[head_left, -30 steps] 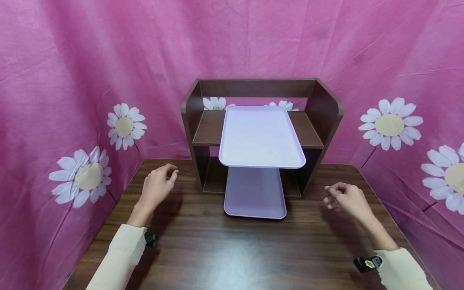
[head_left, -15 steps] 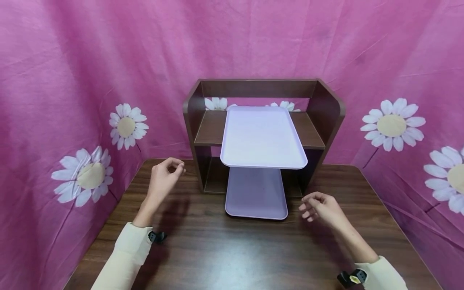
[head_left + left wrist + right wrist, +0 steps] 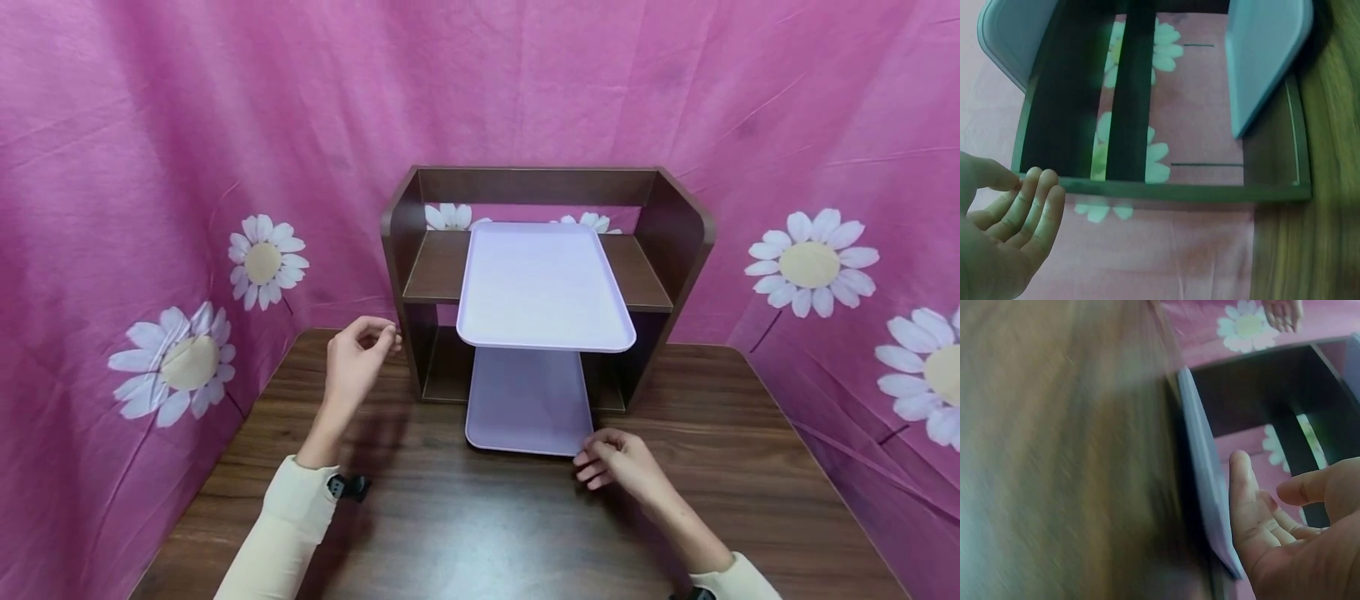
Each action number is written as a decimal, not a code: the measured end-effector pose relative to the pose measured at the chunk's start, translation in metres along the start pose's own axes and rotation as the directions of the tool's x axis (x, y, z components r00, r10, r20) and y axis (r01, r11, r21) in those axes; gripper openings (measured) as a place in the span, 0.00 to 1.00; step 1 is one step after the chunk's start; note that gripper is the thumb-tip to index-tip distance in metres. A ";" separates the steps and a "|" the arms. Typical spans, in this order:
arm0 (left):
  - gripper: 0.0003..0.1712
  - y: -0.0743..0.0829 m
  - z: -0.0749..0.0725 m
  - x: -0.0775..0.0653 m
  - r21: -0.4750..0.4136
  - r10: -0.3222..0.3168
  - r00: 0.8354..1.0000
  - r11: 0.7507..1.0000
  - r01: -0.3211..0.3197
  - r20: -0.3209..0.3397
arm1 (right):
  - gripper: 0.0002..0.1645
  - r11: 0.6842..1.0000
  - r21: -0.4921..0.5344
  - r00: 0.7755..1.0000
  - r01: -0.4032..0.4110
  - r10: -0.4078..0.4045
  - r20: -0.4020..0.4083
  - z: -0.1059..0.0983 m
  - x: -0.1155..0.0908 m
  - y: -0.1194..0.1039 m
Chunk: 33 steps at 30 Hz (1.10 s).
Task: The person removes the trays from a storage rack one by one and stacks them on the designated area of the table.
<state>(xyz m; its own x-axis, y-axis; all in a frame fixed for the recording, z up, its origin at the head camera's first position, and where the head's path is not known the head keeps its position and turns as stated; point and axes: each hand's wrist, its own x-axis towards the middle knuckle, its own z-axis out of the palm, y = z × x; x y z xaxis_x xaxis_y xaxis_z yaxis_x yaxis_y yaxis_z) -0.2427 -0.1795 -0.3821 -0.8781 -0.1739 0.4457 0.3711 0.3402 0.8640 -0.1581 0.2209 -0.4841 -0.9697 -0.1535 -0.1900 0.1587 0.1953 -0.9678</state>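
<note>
Fingers of the right hand [image 3: 622, 463] loosely bent, not clamped on anything; the right wrist view shows the thumb apart from them. They are at the front right corner of the lower tray [image 3: 528, 408]; contact with its rim cannot be settled from these views. Surface [image 3: 465, 517]: dark wood grain, bright reflection in front of the tray. Lower tray: pale purple, rounded corners, front part projecting from the bottom compartment, rear part inside. Left hand [image 3: 354, 362]: beside the left side panel of the shelf unit [image 3: 536, 185], fingers curved, thumb tip close to the fingertips, nothing held between; touch on the panel edge cannot be told. Upper tray [image 3: 545, 287]: lighter lilac, rear part on the middle board, front part jutting out above the lower tray and hiding some of it in the head view. Shelf unit: dark brown, two levels, upright towards the back of the surface. Farthest: pink curtain [image 3: 540, 83] printed with white daisies [image 3: 810, 264], a few visible through the gap below the top rail.
</note>
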 end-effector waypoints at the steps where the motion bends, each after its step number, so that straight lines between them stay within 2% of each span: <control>1: 0.07 0.001 0.001 0.000 -0.006 0.001 1.000 1.000 -0.001 -0.012 | 0.19 1.000 0.006 1.000 -0.002 0.002 0.009 0.004 0.000 0.003; 8: 0.09 0.011 0.006 0.005 0.016 0.001 0.996 1.000 0.000 -0.095 | 0.23 0.992 0.117 0.997 -0.056 0.050 0.056 0.030 -0.002 0.016; 11: 0.15 0.015 0.008 0.008 -0.028 -0.009 0.996 1.000 0.007 -0.090 | 0.26 0.981 0.171 0.994 -0.087 0.075 0.077 0.039 -0.003 0.021; 15: 0.22 0.018 0.011 0.013 -0.075 -0.027 0.998 0.997 0.023 -0.051 | 0.29 0.960 0.252 0.991 -0.118 0.097 0.092 0.049 -0.003 0.025; 19: 0.29 0.020 0.015 0.016 -0.118 -0.048 0.999 0.992 0.046 -0.009 | 0.27 0.917 0.370 0.987 -0.150 0.121 0.102 0.056 0.001 0.027; 25: 0.34 0.019 0.023 0.021 -0.190 -0.044 0.999 0.981 0.045 0.009 | 0.29 0.827 0.531 0.983 -0.185 0.151 0.108 0.066 0.006 0.025; 29: 0.34 0.018 0.027 0.024 -0.192 -0.036 0.999 0.981 0.036 0.004 | 0.32 0.783 0.601 0.985 -0.160 0.163 0.050 0.073 0.006 0.025; 33: 0.34 0.016 0.029 0.025 -0.188 -0.045 0.999 0.981 0.044 -0.001 | 0.33 0.762 0.636 0.983 -0.121 0.181 -0.030 0.079 0.006 0.025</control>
<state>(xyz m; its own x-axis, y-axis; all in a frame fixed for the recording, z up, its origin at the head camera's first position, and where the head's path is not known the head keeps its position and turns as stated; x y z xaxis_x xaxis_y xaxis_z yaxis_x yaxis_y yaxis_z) -0.2680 -0.1520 -0.3640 -0.8938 -0.1897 0.4063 0.3819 0.1526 0.9115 -0.1451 0.1479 -0.5226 -0.9302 -0.0868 -0.3567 0.3561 -0.4491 -0.8194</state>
